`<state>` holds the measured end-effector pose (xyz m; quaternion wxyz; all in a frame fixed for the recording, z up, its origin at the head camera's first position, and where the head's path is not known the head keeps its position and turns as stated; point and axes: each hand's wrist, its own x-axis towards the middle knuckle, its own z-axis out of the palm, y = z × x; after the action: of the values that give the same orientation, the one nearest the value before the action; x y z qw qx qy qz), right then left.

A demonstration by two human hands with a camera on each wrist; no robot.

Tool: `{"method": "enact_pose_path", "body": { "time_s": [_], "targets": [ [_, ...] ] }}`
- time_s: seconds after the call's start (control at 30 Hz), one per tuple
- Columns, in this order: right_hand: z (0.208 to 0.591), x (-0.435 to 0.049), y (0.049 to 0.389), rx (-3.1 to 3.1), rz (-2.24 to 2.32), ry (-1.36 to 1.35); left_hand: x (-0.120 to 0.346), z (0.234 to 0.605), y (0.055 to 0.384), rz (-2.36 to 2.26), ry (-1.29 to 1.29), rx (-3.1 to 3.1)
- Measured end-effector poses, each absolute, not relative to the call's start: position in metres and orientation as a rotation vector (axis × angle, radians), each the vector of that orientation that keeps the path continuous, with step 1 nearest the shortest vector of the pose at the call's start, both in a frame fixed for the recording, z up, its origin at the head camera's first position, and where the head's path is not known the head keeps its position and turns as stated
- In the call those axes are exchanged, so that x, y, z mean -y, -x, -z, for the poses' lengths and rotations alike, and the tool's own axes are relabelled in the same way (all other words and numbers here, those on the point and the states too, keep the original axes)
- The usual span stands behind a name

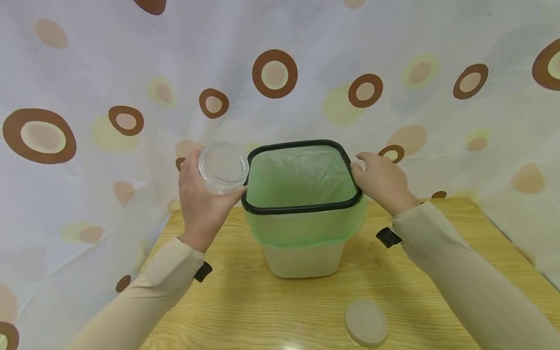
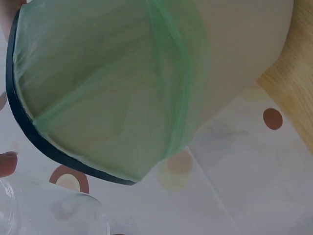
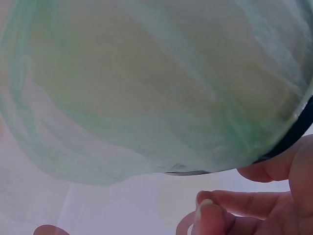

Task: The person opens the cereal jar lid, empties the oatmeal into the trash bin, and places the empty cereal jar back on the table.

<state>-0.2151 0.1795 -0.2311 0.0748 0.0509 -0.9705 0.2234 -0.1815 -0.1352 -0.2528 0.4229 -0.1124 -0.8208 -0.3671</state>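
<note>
My left hand (image 1: 203,199) grips a clear round jar (image 1: 224,167) just left of the bin, its mouth toward the head camera. In the left wrist view, part of the jar (image 2: 58,210) shows below the left thumb (image 2: 7,164). A white trash bin (image 1: 306,262) stands on the table, lined with a green bag (image 1: 302,226) under a black rim ring (image 1: 302,210). At the bin's right side is my right hand (image 1: 382,180), its thumb right at the rim. The other right fingers (image 3: 249,203) are loosely bent below the rim, with nothing visible between them.
A round beige lid (image 1: 366,322) lies on the wooden table (image 1: 232,311), in front of the bin and to its right. Behind and beside the table hangs a pale sheet (image 1: 306,112) with brown and yellow dots.
</note>
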Motion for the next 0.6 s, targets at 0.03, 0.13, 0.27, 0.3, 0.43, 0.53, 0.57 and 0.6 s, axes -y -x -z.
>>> {"method": "enact_pose_path", "body": {
  "time_s": [0.03, 0.13, 0.27, 0.3, 0.43, 0.53, 0.57, 0.6],
  "targets": [
    [0.232, -0.18, 0.214, 2.899, -0.676, -0.16, 0.134, 0.253, 0.179, 0.963, 0.255, 2.064],
    [0.234, -0.181, 0.21, 2.864, -0.689, -0.183, 0.132, 0.256, 0.171, 1.081, 0.187, 2.068],
    [0.236, -0.183, 0.206, 2.836, -0.688, -0.204, 0.132, 0.261, 0.165, 1.167, 0.144, 2.04],
    [0.236, -0.183, 0.205, 2.834, -0.686, -0.211, 0.134, 0.262, 0.165, 1.181, 0.131, 2.029],
    [0.239, -0.187, 0.202, 2.845, -0.669, -0.222, 0.14, 0.268, 0.163, 1.23, 0.083, 1.999],
    [0.241, -0.19, 0.2, 2.857, -0.668, -0.214, 0.146, 0.274, 0.159, 1.274, 0.035, 2.006],
    [0.241, -0.19, 0.199, 2.859, -0.671, -0.211, 0.147, 0.276, 0.158, 1.288, 0.019, 2.011],
    [0.241, -0.191, 0.198, 2.858, -0.676, -0.209, 0.148, 0.277, 0.156, 1.302, 0.004, 2.016]
  ]
}}
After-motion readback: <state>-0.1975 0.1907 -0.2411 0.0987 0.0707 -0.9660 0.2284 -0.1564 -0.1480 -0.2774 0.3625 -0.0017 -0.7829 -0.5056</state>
